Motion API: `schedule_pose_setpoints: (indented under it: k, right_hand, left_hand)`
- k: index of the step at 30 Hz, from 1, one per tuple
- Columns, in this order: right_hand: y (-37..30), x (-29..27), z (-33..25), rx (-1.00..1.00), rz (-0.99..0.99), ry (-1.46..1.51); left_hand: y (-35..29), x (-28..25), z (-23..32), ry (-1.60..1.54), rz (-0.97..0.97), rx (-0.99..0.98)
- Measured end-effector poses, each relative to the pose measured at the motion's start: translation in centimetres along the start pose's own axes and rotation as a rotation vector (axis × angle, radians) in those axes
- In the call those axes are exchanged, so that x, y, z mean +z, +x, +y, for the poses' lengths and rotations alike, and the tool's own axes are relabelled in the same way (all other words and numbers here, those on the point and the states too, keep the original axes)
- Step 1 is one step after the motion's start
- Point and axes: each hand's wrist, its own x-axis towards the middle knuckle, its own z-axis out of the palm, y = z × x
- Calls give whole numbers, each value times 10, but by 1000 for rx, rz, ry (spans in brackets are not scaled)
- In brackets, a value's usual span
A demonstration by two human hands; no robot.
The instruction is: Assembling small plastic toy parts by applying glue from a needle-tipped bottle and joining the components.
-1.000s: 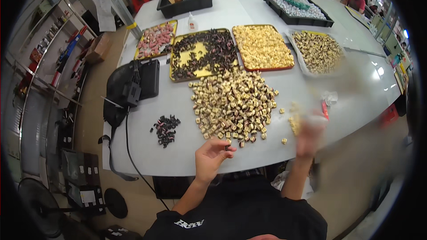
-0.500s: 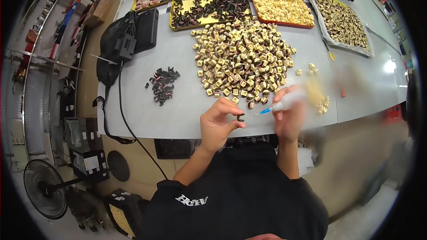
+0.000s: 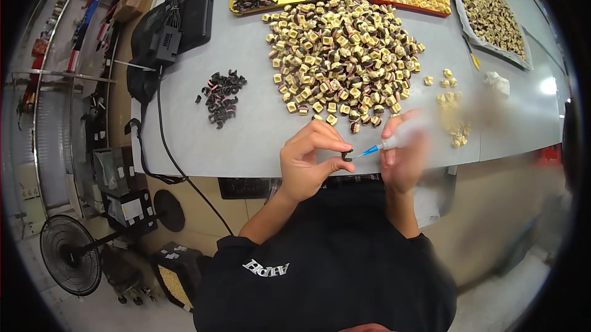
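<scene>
Between the thumb and forefinger of my left hand (image 3: 313, 156) is a small dark C-shaped piece (image 3: 346, 155). My right hand (image 3: 404, 158) grips a white squeeze bottle (image 3: 403, 133) with a blue needle tip (image 3: 371, 150). The thin needle points left and reaches the dark piece or stops just short of it; I cannot tell which. Beyond my hands is a large heap of small cream-and-dark assembled pieces (image 3: 345, 55). A smaller pile of loose dark curved pieces (image 3: 221, 95) sits to the left, and several cream pieces (image 3: 449, 98) lie to the right.
Along the far side stand a yellow tray of dark pieces (image 3: 236, 3), a red-rimmed tray of cream pieces (image 3: 406, 6) and a lined tray of mixed pieces (image 3: 492, 21). A black bag (image 3: 144, 55) with a cable is at the left. A crumpled white tissue (image 3: 497, 83) lies right.
My left hand has moved right with the dark piece, bringing it to the needle tip. The right hand still holds the bottle. The whole view has shifted slightly, with the table higher in the picture.
</scene>
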Motion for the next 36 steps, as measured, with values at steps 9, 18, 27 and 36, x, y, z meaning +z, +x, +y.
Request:
schedule_pose_setpoints:
  k: [9,18,27,36]
  right_hand:
    - [0,0,0,-11,-8,-30]
    - [-1,-8,6,-97,-113,-175]
    - [-1,-7,5,-98,-90,-180]
    - [0,-7,4,-121,-90,-200]
  left_hand:
    - [1,0,0,55,-8,33]
    - [-1,0,-2,66,-2,28]
    - [0,0,-2,57,4,16]
    - [-1,1,-3,69,13,-13]
